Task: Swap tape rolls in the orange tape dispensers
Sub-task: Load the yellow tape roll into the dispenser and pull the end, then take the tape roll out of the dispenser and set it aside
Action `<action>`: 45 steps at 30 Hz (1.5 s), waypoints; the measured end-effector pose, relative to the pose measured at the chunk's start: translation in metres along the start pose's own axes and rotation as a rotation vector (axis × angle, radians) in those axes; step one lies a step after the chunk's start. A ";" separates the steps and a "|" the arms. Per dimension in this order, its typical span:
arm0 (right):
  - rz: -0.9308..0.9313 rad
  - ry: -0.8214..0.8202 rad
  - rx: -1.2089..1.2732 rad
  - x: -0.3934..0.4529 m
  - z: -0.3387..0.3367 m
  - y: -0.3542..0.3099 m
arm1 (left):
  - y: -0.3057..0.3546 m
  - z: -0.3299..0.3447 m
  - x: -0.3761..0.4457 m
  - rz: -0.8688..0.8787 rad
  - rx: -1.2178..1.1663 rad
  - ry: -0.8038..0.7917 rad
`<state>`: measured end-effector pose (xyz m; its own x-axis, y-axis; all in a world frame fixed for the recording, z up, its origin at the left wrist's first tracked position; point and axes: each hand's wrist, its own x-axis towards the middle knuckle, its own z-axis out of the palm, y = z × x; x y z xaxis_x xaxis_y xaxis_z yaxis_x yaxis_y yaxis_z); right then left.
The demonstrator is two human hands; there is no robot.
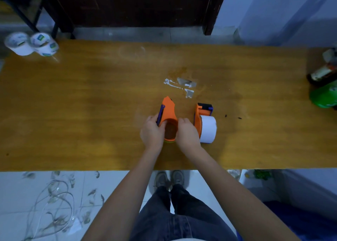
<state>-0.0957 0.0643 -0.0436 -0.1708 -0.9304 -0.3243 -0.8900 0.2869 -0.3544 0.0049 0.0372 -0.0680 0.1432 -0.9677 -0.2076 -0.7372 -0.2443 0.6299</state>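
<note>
Head view: both hands' fingers grip one orange dispenser (168, 111) beside a loaded dispenser (205, 122); spare rolls (31, 42) far left.

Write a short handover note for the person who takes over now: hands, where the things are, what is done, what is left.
Left hand and right hand: both grip the near orange dispenser at mid-table, one on each side of its hub.
That hub looks without a white roll; I cannot tell more.
Second orange dispenser stands just right of it, untouched, holding a white tape roll.
Spare tape rolls sit at the wooden table's far left corner.
Left: likely load the held dispenser, then swap the second.
</note>
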 end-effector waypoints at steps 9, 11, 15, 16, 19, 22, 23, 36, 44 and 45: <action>-0.197 0.448 -0.068 -0.023 -0.019 0.011 | -0.001 -0.006 0.000 -0.018 0.053 -0.099; -0.083 0.595 0.075 -0.032 -0.030 0.026 | 0.000 -0.014 0.000 -0.057 0.083 -0.135; 0.359 0.494 0.583 -0.035 -0.044 0.073 | 0.026 -0.030 -0.016 0.149 0.111 -0.005; 0.442 0.396 0.686 -0.033 -0.046 0.080 | 0.038 -0.030 -0.021 0.230 0.094 -0.016; 0.555 0.128 0.829 -0.029 -0.049 0.085 | 0.074 -0.011 -0.035 0.296 0.020 -0.285; 0.609 -0.016 0.885 -0.019 -0.033 0.091 | 0.095 0.019 -0.040 0.199 0.046 -0.526; 0.643 -0.025 0.940 -0.013 -0.025 0.097 | 0.099 0.028 -0.040 0.147 0.047 -0.559; 0.780 -0.001 1.462 -0.027 -0.042 0.096 | 0.105 0.051 -0.048 -0.043 -0.052 -0.554; 0.712 0.066 1.600 -0.029 -0.049 0.111 | 0.104 0.020 -0.041 -0.331 -0.644 -0.673; 0.659 0.057 1.586 -0.029 -0.053 0.111 | 0.100 0.016 -0.041 -0.363 -0.753 -0.693</action>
<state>-0.2124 0.1114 -0.0267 -0.3526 -0.5685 -0.7433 0.5803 0.4903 -0.6503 -0.0847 0.0535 -0.0085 -0.3069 -0.6415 -0.7031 -0.0981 -0.7135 0.6938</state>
